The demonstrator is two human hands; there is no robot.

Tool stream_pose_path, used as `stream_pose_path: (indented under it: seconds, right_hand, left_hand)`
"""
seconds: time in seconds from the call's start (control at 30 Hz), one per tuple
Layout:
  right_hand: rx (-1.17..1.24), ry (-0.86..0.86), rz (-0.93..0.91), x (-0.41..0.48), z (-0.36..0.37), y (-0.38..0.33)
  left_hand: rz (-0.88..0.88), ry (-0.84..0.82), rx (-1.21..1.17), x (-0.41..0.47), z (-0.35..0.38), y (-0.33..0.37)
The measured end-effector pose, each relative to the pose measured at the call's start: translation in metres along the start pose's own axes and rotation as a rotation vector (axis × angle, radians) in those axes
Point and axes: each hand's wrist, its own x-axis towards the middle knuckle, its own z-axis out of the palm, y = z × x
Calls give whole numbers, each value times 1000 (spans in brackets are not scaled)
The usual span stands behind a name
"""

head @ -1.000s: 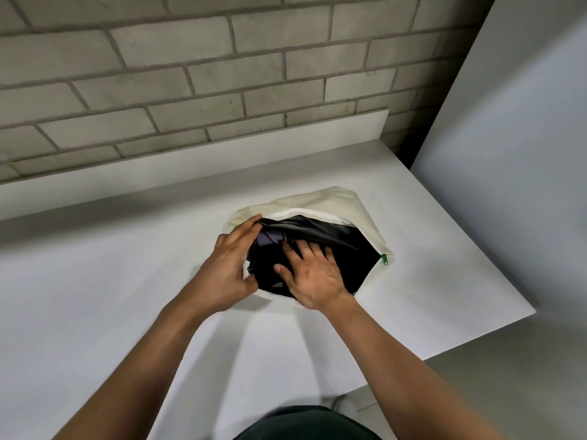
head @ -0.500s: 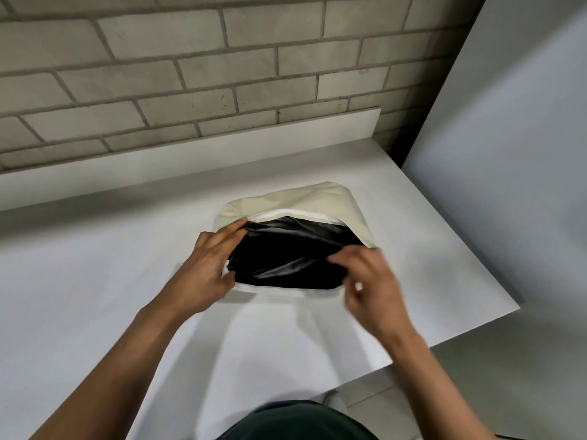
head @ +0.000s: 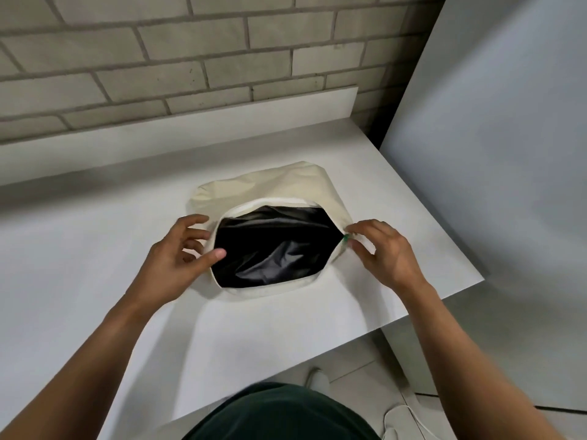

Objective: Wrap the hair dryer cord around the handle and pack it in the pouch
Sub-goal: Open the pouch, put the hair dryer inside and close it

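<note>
A cream fabric pouch lies on the white table with its mouth gaping toward me, showing glossy black lining. The hair dryer and its cord are hidden; only black fabric shows inside. My left hand rests at the mouth's left rim, thumb tip over the edge, fingers spread. My right hand is at the mouth's right corner, thumb and forefinger pinching the small green zipper pull.
A grey brick wall and a low white upstand run behind the table. A white panel stands close on the right. The table's right and near edges drop to a tiled floor.
My right hand came out of the pouch and moved to its right corner, onto the green zipper pull. My left hand loosened from the left rim, fingers now spread.
</note>
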Motion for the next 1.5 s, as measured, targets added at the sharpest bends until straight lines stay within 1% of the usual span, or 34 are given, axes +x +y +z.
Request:
stream_pose_path:
  seconds: [0.07,0.2,0.33,0.43,0.47,0.5,0.53,0.6,0.63,0.67,0.73,0.77,0.83,0.93,1.0,1.1,1.17,1.2,1.33,1.4,1.43,1.5]
  right_hand:
    - [-22,-7,-25,-1,1,-1]
    - [-19,-35,-52,-4,9,7]
    - [-26,17,-23,-7,-1,25]
    - [2,81,3,-10,-12,29]
    - [22,107,4,-11,-13,25]
    - [40,134,2,-11,-14,20]
    - [55,162,-4,-11,-15,15]
    - [70,207,-25,-11,-17,7]
    - [70,220,-34,-11,-19,4]
    - [71,226,-42,-12,-20,1]
    - [79,229,-52,-14,-22,-4]
    - [80,227,-54,-15,-22,-7]
    - [84,227,-65,-17,-22,-11]
    - [93,208,-99,-19,-26,-17]
    - [104,170,-132,-23,-28,-22]
    - [110,151,-150,-32,-32,-23]
    - [91,160,-136,-35,-33,-23]
    - [87,162,-129,-37,-34,-23]
    - [99,160,-118,-40,-34,-27]
    - [108,156,-103,-40,-33,-28]
    - [109,158,-98,-40,-33,-29]
    - [99,175,-87,-40,-32,-28]
  left_hand:
    - [-1,12,-2,2,2,-1]
    - [51,40,95,8,7,-3]
    - [173,87,352,15,-7,-6]
    - [217,79,434,15,-21,-9]
    - [212,57,461,16,-26,-14]
    - [191,-1,500,17,-31,-16]
    - [158,-100,536,17,-35,-17]
    - [27,-344,578,15,-40,-4]
    - [8,-399,565,15,-38,5]
    - [32,-393,514,15,-31,16]
    - [187,-284,436,12,-3,51]
    - [268,-266,400,9,19,71]
    - [372,-299,328,4,68,102]
    - [417,-323,321,-2,132,127]
    - [429,-307,360,-1,155,133]
    - [411,-321,360,5,168,134]
    - [372,-334,285,9,167,132]
    - [323,-341,219,10,167,130]
    - [21,-429,-100,12,162,129]
    - [-56,-446,-212,12,161,128]
    - [-59,-445,-208,12,161,127]
    - [-3,-444,-82,12,162,125]
